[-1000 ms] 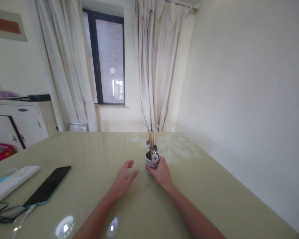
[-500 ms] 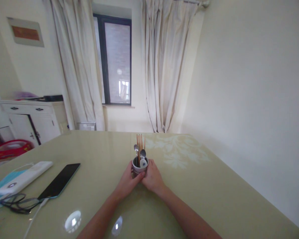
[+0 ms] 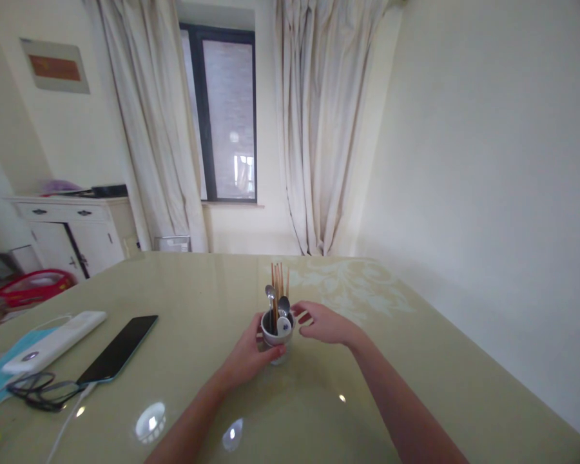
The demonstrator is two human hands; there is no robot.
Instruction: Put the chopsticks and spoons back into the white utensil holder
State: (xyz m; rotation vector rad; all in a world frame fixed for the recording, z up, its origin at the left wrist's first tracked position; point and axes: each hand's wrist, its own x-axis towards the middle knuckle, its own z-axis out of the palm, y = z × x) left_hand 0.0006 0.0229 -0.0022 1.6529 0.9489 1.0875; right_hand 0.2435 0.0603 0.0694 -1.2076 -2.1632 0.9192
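Currently, the gray cup is upright at the table and serves as the reference point; firm contact of its base with the surface cannot be confirmed. Its contents project above the rim: wooden sticks at the back, a metal spoon at the left, a darker spoon at the right, and a white piece with a blue mark against the front right of the opening.

The left hand grips the cup from its left side: the thumb lies across the front wall below the rim, and the fingers wrap behind. The right hand is immediately right of the cup, fingers parted and slightly bent toward the rim. Fingertip contact cannot be determined.

Clearances are as follows. Left of the cup, a wide strip of tabletop separates it from the phone; a white device and glasses lie farther left. Behind the cup, the surface continues to the far edge. Right of the cup, beyond the right forearm, the table's side edge slants along the wall.
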